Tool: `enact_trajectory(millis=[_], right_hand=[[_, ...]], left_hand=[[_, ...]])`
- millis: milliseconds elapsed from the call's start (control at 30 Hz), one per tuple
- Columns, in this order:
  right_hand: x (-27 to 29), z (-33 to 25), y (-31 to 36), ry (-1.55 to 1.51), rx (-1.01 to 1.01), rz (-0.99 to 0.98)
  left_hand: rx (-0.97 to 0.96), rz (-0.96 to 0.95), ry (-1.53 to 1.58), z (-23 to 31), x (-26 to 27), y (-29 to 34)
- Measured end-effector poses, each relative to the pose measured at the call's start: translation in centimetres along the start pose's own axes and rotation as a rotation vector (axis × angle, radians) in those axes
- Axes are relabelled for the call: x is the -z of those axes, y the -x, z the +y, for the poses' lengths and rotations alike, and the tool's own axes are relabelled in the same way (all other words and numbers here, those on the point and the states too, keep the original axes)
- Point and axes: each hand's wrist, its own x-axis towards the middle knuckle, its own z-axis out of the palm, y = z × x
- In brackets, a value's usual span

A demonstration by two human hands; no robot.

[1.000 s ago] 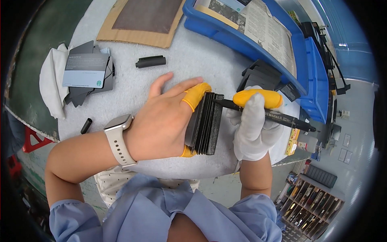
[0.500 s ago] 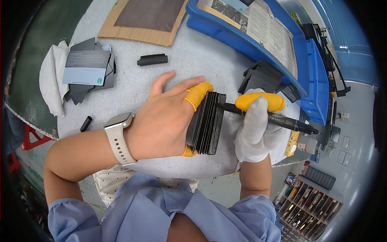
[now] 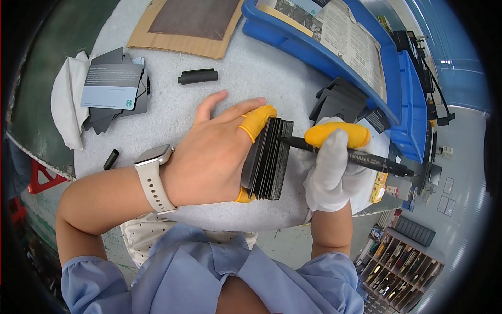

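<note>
My left hand (image 3: 212,157), with yellow finger cots on the thumb and a finger, grips a stack of black cards (image 3: 269,159) standing on edge, their edges facing right. A watch with a pale strap sits on that wrist. In a white glove with a yellow cot on one finger, my right hand (image 3: 334,167) holds a black marker pen (image 3: 366,158). The marker's tip touches or nearly touches the card edges near the top of the stack. A black marker cap (image 3: 197,76) lies beyond my left hand, and a small black cap (image 3: 111,159) is left of the watch.
At the left, grey and blue cards (image 3: 112,86) are piled beside a white cloth (image 3: 70,104). Black cards (image 3: 340,99) lean near a blue tray (image 3: 293,44) lined with newspaper. Brown sheet (image 3: 193,18) on cardboard (image 3: 141,39) lies at the back. Small yellow boxes (image 3: 378,187) stand right.
The marker tip has shifted very slightly down along the card edges. My left hand and the stack stay almost still.
</note>
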Motion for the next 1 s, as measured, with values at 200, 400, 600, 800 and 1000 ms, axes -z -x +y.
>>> enact_trajectory(millis=[200, 400, 600, 800, 1000], right_hand=[[0.8, 0.1, -0.1, 0.252, 0.082, -0.048], [1.0, 0.0, 0.6, 0.185, -0.093, -0.028], [1.2, 0.3, 0.3, 0.212, 0.051, -0.07], [1.1, -0.5, 0.8, 0.214, -0.18, -0.06], [3.0, 0.3, 0.3, 0.407, 0.226, -0.407]], left_hand=[[-0.006, 0.007, 0.008, 0.0, 0.0, 0.1], [-0.01, 0.014, 0.011, -0.1, 0.0, 0.2], [-0.011, 0.014, 0.018, -0.1, 0.0, 0.1], [-0.012, 0.015, 0.008, -0.2, -0.1, 0.2], [-0.014, 0.014, 0.004, -0.2, -0.2, 0.3]])
